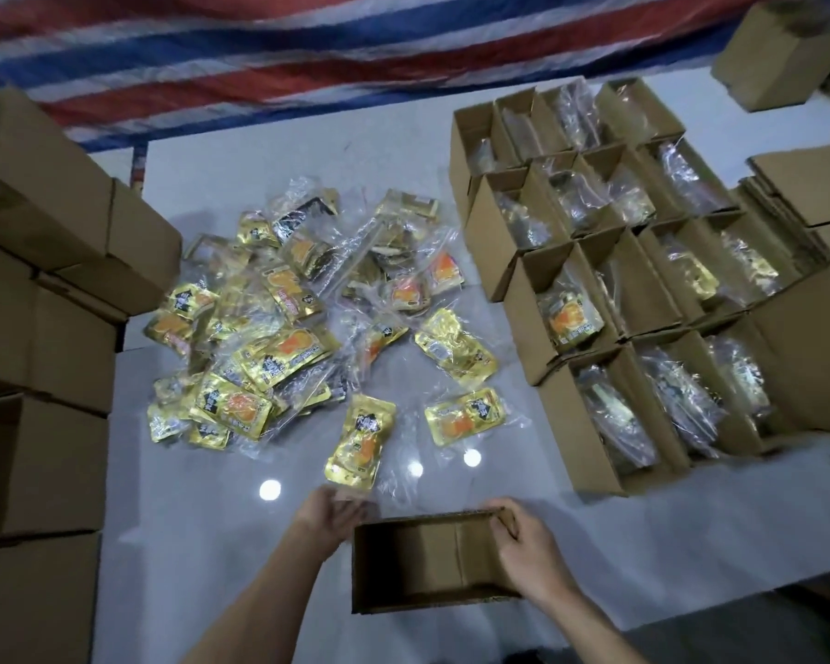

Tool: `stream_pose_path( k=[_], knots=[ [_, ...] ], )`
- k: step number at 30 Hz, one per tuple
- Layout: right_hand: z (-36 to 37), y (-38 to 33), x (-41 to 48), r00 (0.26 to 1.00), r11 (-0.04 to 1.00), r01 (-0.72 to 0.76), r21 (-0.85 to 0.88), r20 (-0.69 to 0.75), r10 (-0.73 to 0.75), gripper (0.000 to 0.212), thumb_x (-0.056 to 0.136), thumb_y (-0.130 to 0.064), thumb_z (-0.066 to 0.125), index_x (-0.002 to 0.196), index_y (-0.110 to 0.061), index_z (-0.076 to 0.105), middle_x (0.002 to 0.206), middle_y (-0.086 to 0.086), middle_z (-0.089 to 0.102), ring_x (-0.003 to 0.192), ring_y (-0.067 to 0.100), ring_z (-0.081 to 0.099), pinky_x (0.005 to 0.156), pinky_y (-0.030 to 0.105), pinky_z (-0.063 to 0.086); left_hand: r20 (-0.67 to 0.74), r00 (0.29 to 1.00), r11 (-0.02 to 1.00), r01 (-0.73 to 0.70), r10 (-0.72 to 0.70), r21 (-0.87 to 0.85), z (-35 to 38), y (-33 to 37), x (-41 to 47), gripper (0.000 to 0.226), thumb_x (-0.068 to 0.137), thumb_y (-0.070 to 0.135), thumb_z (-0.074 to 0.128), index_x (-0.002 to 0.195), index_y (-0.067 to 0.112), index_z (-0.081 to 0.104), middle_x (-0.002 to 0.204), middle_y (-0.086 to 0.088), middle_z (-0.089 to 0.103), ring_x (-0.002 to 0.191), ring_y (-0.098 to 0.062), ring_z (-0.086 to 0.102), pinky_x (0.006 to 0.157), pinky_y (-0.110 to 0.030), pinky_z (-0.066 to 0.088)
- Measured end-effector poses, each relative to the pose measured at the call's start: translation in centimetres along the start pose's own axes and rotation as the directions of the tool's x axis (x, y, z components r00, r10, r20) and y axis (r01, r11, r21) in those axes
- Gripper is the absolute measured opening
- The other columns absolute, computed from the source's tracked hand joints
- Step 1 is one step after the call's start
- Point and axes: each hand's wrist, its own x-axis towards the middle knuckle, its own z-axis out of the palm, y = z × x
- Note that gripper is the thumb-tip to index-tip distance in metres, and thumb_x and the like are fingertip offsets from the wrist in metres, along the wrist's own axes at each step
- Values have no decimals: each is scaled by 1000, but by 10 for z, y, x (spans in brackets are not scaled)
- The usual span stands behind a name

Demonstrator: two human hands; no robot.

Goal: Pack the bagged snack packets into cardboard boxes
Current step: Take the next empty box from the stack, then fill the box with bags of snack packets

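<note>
An open, empty cardboard box [422, 563] stands at the near edge of the white table [202, 543]. My right hand [528, 543] grips its far right corner. My left hand [336, 512] sits at the box's far left corner, with its fingers curled behind the rim and partly hidden. Just beyond the left hand lies a gold snack packet in a clear bag [358, 440]. A loose pile of bagged gold packets [279, 323] covers the middle of the table.
Rows of open boxes holding bagged packets [609, 280] fill the right side. Closed cardboard boxes [44, 299] are stacked at the left. Flat folded cartons [806, 203] lie far right. A striped red, white and blue tarp [307, 45] hangs behind.
</note>
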Motion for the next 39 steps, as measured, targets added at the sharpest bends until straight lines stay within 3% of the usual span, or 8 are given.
stream_pose_path(
  k=[2, 6, 11, 15, 20, 24, 31, 39],
  knots=[
    [-1, -3, -1, 1000, 1000, 0, -5, 7, 0, 24, 97, -7, 55, 103, -28, 63, 105, -10, 67, 101, 7, 59, 77, -1, 37, 36, 995, 995, 93, -95, 45, -9, -2, -3, 34, 100, 21, 52, 73, 1, 53, 54, -13, 57, 41, -25, 59, 48, -31, 52],
    [-4, -7, -4, 999, 999, -23, 22, 40, 22, 31, 90, -5, 62, 105, -32, 62, 104, -11, 69, 98, 3, 62, 75, 2, 42, 67, 988, 977, 126, -139, 174, -14, -10, -1, 37, 97, 20, 58, 68, -3, 61, 52, -13, 59, 41, -26, 59, 47, -31, 53],
    [0, -10, -3, 995, 996, -87, 27, 60, 86, 38, 88, -1, 58, 113, -29, 64, 107, -11, 70, 105, 9, 64, 95, 25, 50, -111, 983, 938, -106, 150, 330, -4, -12, -7, 20, 99, 6, 51, 79, 4, 50, 72, -15, 45, 57, -23, 41, 51, -31, 33],
    [6, -17, 0, 992, 995, -104, 9, 73, 103, 42, 89, -2, 51, 114, -35, 58, 106, -11, 65, 104, 12, 57, 86, 19, 41, -74, 853, 736, -399, 516, 547, -1, -1, -25, 21, 101, 7, 45, 83, 0, 55, 70, -18, 59, 50, -23, 49, 35, -20, 37],
    [14, -23, 4, 991, 992, -122, 4, 60, 122, 37, 88, -7, 50, 114, -31, 62, 106, -9, 68, 103, 16, 60, 83, 23, 44, 206, 709, 410, -591, 674, 695, -1, 22, -55, 17, 105, 15, 44, 99, 3, 54, 94, -13, 70, 76, -31, 68, 57, -31, 53],
    [22, -26, 4, 993, 994, -106, 5, 44, 106, 38, 89, -5, 48, 116, -29, 61, 105, -7, 67, 103, 18, 60, 83, 23, 42, 461, 518, 41, -695, 720, 718, -1, 39, -86, 21, 105, 20, 44, 91, 16, 58, 89, 2, 71, 85, -15, 66, 76, -35, 52],
    [28, -29, 0, 999, 1000, -16, 24, 45, 15, 33, 95, -8, 48, 111, -35, 58, 107, -10, 63, 105, 15, 57, 86, 22, 39, 708, 259, -328, -747, 657, 578, 11, 37, -137, 31, 106, 24, 41, 78, 38, 39, 81, 25, 54, 73, 0, 52, 63, -15, 38],
    [35, -31, 0, 997, 998, -37, 53, 74, 33, 39, 106, -33, 43, 143, -22, 47, 147, 1, 50, 136, 20, 45, 100, 23, 33, 754, 436, -449, -614, 491, 649, -12, 48, -193, 17, 106, 27, 38, 95, 22, 49, 85, -2, 64, 78, -23, 59, 73, -45, 49]
  ],
)
